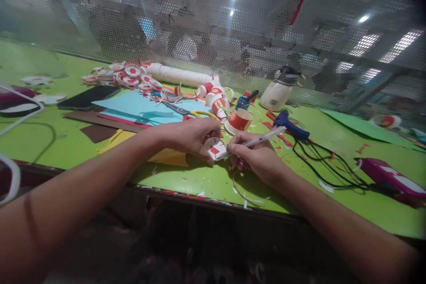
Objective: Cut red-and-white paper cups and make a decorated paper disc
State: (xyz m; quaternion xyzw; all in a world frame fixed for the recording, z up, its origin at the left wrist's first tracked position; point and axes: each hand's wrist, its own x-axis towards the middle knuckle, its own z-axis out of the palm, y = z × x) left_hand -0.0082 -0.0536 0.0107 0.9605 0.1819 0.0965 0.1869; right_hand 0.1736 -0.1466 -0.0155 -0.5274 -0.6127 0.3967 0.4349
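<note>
From the head view, the left hand [191,135] pinches a red-and-white paper cup piece [214,147] in a closed grip just above the bench [206,182], while the right hand [256,156] holds a white pen [256,142], its tip on the piece. Best to brace the wrist and draw short strokes. The bench edge sits just below the grip; a glue gun [289,125] and cords crowd the right, cups [238,120] lie beyond.

A craft workshop: a green desk [206,182] strewn with paper scraps, cut paper cups [216,97] far off, coloured sheets [140,108], scissors [196,113] and a glue gun [289,125].
</note>
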